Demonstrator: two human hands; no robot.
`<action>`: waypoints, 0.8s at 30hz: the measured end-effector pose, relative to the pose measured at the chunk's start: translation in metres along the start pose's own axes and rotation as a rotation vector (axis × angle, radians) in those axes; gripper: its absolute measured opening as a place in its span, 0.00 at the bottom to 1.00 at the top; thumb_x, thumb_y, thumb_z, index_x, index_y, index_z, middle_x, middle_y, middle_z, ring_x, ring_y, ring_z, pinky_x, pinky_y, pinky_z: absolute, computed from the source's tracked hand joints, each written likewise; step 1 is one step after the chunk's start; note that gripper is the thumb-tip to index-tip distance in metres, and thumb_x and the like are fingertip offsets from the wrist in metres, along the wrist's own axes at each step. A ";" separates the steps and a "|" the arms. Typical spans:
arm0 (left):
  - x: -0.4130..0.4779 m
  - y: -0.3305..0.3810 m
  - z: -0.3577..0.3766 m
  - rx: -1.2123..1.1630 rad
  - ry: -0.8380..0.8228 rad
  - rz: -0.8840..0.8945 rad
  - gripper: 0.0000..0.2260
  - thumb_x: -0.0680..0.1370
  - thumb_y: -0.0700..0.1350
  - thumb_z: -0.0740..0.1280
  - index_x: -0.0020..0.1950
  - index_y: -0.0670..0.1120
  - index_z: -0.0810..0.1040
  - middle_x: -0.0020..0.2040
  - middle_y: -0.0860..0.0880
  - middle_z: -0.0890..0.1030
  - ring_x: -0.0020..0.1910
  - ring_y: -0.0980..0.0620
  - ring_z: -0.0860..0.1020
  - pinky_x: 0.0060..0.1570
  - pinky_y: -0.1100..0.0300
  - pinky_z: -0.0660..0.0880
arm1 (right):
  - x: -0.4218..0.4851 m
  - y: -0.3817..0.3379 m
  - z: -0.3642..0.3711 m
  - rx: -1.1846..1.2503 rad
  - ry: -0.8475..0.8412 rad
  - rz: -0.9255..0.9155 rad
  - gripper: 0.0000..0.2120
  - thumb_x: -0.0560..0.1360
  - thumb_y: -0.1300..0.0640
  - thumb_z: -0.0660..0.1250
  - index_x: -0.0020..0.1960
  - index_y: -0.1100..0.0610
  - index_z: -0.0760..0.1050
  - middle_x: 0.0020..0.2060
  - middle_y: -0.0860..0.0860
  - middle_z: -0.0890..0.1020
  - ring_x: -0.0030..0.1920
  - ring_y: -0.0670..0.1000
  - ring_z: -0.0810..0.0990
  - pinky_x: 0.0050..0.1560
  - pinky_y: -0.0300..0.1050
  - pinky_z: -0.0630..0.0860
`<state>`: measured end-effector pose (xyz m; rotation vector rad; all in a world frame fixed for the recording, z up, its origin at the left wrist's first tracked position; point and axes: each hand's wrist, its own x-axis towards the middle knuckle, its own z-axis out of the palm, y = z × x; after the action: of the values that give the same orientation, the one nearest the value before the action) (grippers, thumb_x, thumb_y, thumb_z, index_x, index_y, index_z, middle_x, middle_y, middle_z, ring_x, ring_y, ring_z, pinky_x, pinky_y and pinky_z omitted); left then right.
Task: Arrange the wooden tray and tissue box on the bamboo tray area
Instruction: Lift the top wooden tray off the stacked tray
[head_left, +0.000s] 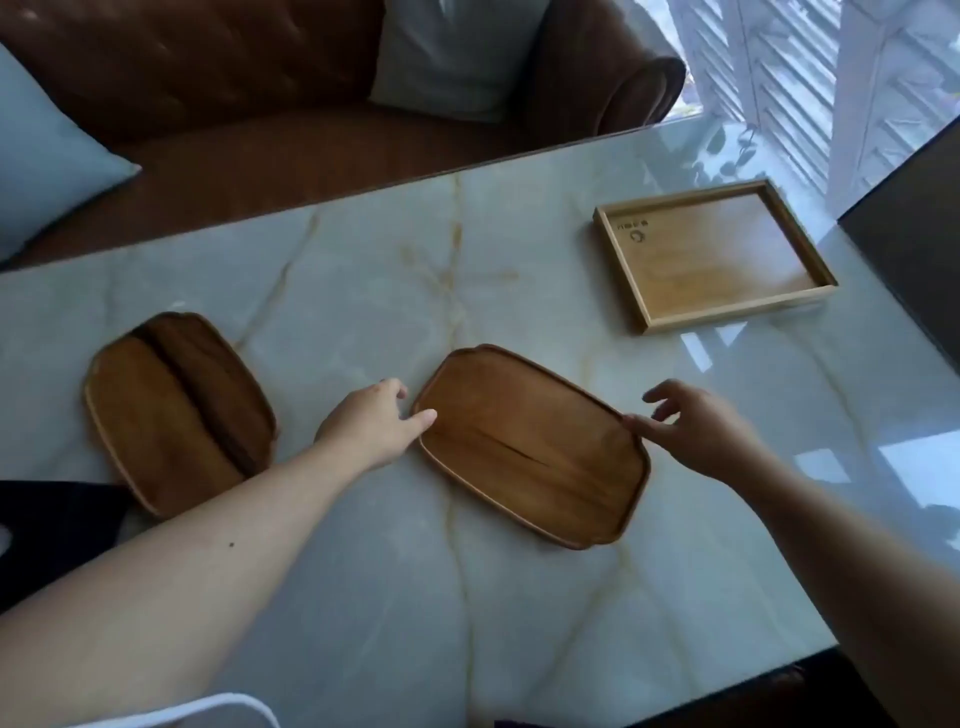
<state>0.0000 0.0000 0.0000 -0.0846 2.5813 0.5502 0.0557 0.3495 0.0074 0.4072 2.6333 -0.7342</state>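
A brown wooden tray (530, 447) with scalloped corners lies flat in the middle of the marble table (363, 291). My left hand (371, 423) rests at its left end, thumb tip touching the rim, fingers apart. My right hand (696, 428) hovers at its right corner, fingertips touching the rim, fingers spread. Neither hand has a grip on it. A second, darker wooden tray (176, 410) lies at the left. A light rectangular bamboo tray (711, 254) with straight walls sits at the far right, with nothing in it. No tissue box is in view.
A brown leather sofa (291, 78) with a white cushion (457, 57) and a blue cushion (47, 156) stands behind the table's far edge. A dark surface (914, 249) borders the table at the right. White shutters fill the upper right.
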 end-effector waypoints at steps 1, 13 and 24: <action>0.003 0.001 0.002 0.001 -0.002 -0.014 0.26 0.73 0.61 0.66 0.63 0.45 0.73 0.57 0.44 0.82 0.58 0.42 0.78 0.57 0.51 0.74 | 0.001 0.003 0.001 -0.006 -0.016 0.026 0.25 0.71 0.39 0.71 0.60 0.54 0.76 0.45 0.48 0.81 0.45 0.51 0.80 0.44 0.49 0.78; 0.033 -0.003 0.023 -0.351 -0.028 -0.174 0.06 0.74 0.43 0.71 0.45 0.43 0.76 0.37 0.42 0.83 0.31 0.42 0.83 0.39 0.47 0.83 | -0.003 0.008 0.029 0.033 -0.115 0.171 0.10 0.74 0.51 0.72 0.39 0.56 0.78 0.32 0.55 0.85 0.32 0.54 0.84 0.40 0.53 0.83; 0.025 -0.082 -0.077 -0.496 0.234 -0.160 0.04 0.75 0.39 0.70 0.40 0.45 0.78 0.35 0.48 0.78 0.35 0.46 0.80 0.30 0.52 0.81 | -0.012 -0.093 0.066 0.490 -0.266 0.105 0.10 0.73 0.58 0.74 0.40 0.65 0.80 0.26 0.56 0.84 0.31 0.57 0.85 0.40 0.54 0.84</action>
<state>-0.0443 -0.1044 0.0187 -0.5453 2.5631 1.1635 0.0499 0.2353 0.0007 0.5319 2.1514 -1.3019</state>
